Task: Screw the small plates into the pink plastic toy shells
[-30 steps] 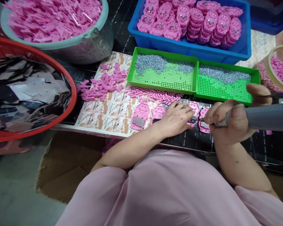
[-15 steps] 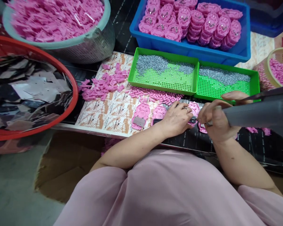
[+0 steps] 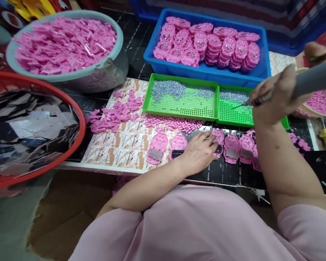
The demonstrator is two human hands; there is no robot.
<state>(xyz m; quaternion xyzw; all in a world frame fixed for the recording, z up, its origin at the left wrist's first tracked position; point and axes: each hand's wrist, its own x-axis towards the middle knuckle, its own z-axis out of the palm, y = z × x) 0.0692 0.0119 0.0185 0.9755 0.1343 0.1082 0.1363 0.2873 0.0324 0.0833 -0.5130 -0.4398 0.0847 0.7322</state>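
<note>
My right hand (image 3: 278, 94) is wrapped round a grey electric screwdriver (image 3: 315, 80), its thin bit pointing left over the right green tray (image 3: 229, 116). Small silvery screws (image 3: 232, 96) lie heaped along that tray's back. With fingers stretched out, my left hand (image 3: 197, 154) lies on the row of pink plastic casings, its fingertips on a pink casing (image 3: 217, 137) with a dark plate. To the right of it, another pink casing (image 3: 231, 146) carries a grey metal plate. My left hand partly covers the row, and my right forearm hides its far end.
A blue bin (image 3: 206, 72) of stacked pink casings stands behind the trays. At left are a pale green basket (image 3: 97, 74) of pink parts and a red basket (image 3: 81, 134) of flat plates. Small pink pieces (image 3: 176, 124) lie before the left green tray (image 3: 179, 112).
My right hand has lifted the screwdriver from the casings beside my left hand and moved it up and right, over the right green tray. My left hand stays at the row. The view has shifted slightly.
</note>
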